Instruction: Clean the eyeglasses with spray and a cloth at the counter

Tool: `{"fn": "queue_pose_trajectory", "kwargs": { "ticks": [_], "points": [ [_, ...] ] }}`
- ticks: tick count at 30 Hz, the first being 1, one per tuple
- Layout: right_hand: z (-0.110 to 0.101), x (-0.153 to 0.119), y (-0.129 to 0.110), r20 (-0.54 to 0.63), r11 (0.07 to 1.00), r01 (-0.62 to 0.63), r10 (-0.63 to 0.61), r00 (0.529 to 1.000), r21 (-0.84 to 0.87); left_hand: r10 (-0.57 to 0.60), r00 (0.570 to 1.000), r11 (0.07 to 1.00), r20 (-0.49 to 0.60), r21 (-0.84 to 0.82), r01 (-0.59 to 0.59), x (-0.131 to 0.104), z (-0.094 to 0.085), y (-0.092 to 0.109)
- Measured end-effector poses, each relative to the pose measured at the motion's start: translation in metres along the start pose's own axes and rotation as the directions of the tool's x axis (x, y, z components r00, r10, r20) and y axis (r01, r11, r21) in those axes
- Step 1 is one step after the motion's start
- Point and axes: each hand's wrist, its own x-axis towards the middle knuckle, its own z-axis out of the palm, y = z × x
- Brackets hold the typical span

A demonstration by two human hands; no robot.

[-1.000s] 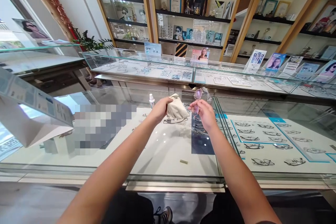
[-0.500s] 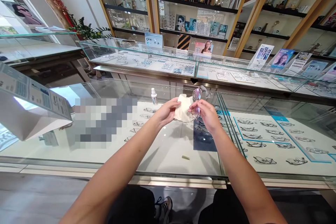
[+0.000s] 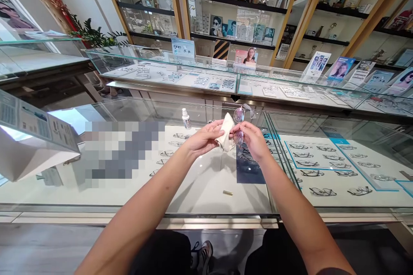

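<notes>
Cloth (image 3: 226,133) in left hand (image 3: 204,138), glasses (image 3: 239,115) in right hand (image 3: 253,138), each in a pinch (well beyond near counter edge (image 3: 222,215))

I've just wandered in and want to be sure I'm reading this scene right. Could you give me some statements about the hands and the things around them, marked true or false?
1. The left hand holds a pale cloth. True.
2. The right hand is empty. False: it holds a pair of glasses.
3. The white bottle lies on its side. False: it stands upright.
4. A green leafy plant shows in the background at the left. True.
5. Wristwatches fill the display case at the right. False: eyeglass frames are laid out there.
</notes>
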Motion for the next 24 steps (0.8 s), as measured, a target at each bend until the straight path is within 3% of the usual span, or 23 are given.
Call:
{"fn": "queue_pose_trajectory", "kwargs": {
  "ticks": [11, 17, 24],
  "points": [
    [-0.0012, -0.0002, -0.0021, -0.043, 0.999, 0.009, -0.011, 0.999, -0.047, -0.047, 0.999, 0.999, -0.011, -0.011, 0.047, -0.0010, -0.0005, 0.0032],
    [0.0009, -0.0007, -0.0058, -0.005, 1.000, 0.013, -0.013, 1.000, -0.008, -0.018, 1.000, 0.999, 0.020, -0.037, 0.019, 0.0007, -0.0020, 0.0015],
    [0.0032, -0.0027, -0.0067, 0.069, 0.999, 0.007, -0.003, 0.998, -0.053, 0.036, 0.982, 0.995, -0.185, -0.090, -0.053, 0.0004, 0.0021, 0.0082]
  ]
}}
